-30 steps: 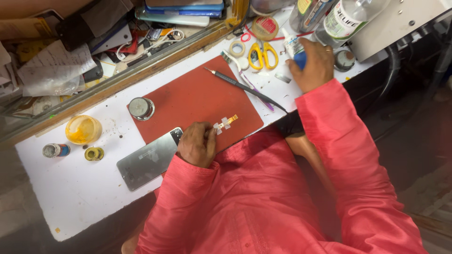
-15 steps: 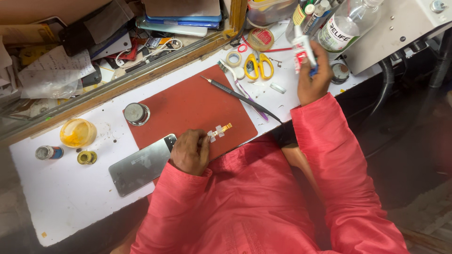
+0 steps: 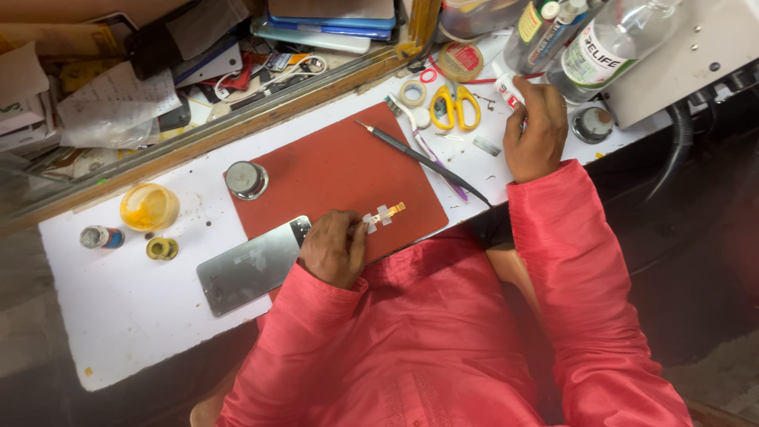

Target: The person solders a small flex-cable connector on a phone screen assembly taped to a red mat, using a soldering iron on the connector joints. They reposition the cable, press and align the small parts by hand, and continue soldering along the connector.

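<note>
Lowered since before, right hand (image 3: 536, 130) grips small tube (image 3: 507, 87); left hand (image 3: 335, 247) pinches flex part (image 3: 384, 214).

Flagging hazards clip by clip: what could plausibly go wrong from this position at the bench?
1. The left hand pins a small flex part near the red mat's front edge; a slip might crease it or flick it off the table.
2. The right hand lifts a small white tube among crowded bottles; an elbow could tip one.
3. The phone lies beside the left wrist and might get scratched or nudged.
</note>
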Motion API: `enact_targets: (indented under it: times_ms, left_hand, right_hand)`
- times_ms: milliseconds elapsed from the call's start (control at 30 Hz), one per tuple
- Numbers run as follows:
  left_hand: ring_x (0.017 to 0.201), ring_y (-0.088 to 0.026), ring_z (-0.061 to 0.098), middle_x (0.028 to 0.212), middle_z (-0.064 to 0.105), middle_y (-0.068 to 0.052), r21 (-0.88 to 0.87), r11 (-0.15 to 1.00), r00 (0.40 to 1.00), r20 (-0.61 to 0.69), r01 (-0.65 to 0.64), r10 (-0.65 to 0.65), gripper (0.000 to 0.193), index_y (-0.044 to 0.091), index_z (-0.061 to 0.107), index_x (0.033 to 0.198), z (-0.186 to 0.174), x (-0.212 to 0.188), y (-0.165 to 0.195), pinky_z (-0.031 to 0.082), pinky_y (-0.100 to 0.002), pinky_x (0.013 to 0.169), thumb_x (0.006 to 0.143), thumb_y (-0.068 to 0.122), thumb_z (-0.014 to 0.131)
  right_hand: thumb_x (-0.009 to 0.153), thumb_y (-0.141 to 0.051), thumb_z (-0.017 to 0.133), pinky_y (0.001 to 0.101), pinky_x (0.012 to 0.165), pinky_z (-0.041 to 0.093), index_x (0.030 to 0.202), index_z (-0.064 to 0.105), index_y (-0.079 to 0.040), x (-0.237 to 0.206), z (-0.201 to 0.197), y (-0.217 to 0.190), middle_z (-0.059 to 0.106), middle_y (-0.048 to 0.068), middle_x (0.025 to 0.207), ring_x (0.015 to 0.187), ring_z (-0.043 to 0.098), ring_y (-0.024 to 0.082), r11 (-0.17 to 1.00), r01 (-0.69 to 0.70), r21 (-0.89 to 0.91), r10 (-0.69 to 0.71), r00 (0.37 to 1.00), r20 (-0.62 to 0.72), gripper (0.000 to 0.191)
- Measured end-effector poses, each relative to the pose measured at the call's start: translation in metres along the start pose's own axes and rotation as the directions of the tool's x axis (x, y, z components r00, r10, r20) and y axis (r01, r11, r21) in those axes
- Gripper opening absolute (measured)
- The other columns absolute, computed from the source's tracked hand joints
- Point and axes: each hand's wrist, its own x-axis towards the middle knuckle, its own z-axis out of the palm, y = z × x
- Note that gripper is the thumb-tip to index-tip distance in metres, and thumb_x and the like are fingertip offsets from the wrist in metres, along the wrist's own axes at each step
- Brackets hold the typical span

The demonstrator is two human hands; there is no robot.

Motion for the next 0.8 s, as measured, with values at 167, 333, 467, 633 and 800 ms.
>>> enact_targets:
  times_ms: [167,333,467,633,800]
  left_hand:
    - [0.079,-0.031,0.064,0.087,0.064,-0.012,-0.011,1.0,1.0,0.026,0.017,-0.017,0.012,0.003,0.06,0.1,0.002,0.0,0.0,0.05,-0.043,0.072,0.092,0.006,0.07]
    - [0.079,-0.032,0.064,0.087,0.064,-0.012,-0.013,1.0,1.0,0.017,0.007,-0.007,0.013,0.003,0.06,0.1,0.002,0.002,0.0,0.05,-0.043,0.072,0.093,0.006,0.07]
    - [0.079,-0.032,0.064,0.087,0.064,-0.013,-0.007,1.0,1.0,0.028,0.014,-0.014,0.013,0.003,0.06,0.099,0.002,0.002,0.001,0.05,-0.044,0.073,0.092,0.005,0.07]
    - [0.081,-0.033,0.064,0.087,0.064,-0.013,-0.016,1.0,1.0,0.014,0.003,-0.003,0.012,0.002,0.059,0.099,0.006,0.003,0.001,0.05,-0.044,0.074,0.092,0.005,0.069]
    - [0.081,-0.032,0.065,0.087,0.065,-0.013,-0.014,1.0,1.0,-0.004,-0.003,0.003,0.011,0.003,0.059,0.099,0.008,0.003,0.002,0.051,-0.044,0.075,0.093,0.006,0.069]
  right_hand:
    - [0.091,0.003,0.068,0.0469,0.1,0.042,0.128,0.074,-0.008,-0.004,0.004,0.003,0.062,0.012,0.12,0.117,0.056,0.033,0.994,-0.012,-0.111,0.018,0.998,0.057,0.039]
    - [0.092,-0.009,0.079,0.0486,0.105,0.038,0.11,0.079,-0.01,-0.007,0.007,0.008,0.062,0.011,0.127,0.121,0.054,0.033,0.992,0.036,-0.118,-0.029,0.998,0.059,0.018]
    - [0.093,-0.011,0.081,0.0483,0.107,0.037,0.109,0.079,-0.009,-0.008,0.008,0.013,0.061,0.011,0.129,0.124,0.054,0.034,0.995,0.037,-0.098,-0.033,0.998,0.047,0.017]
    - [0.091,-0.004,0.078,0.0478,0.107,0.04,0.106,0.078,-0.007,-0.008,0.007,0.016,0.062,0.012,0.129,0.124,0.054,0.034,0.997,0.029,-0.067,-0.027,0.999,0.035,0.016]
    - [0.091,0.001,0.078,0.0467,0.108,0.043,0.107,0.077,-0.004,-0.008,0.005,0.016,0.062,0.012,0.124,0.124,0.055,0.034,0.998,0.054,-0.027,-0.054,0.998,0.014,0.016]
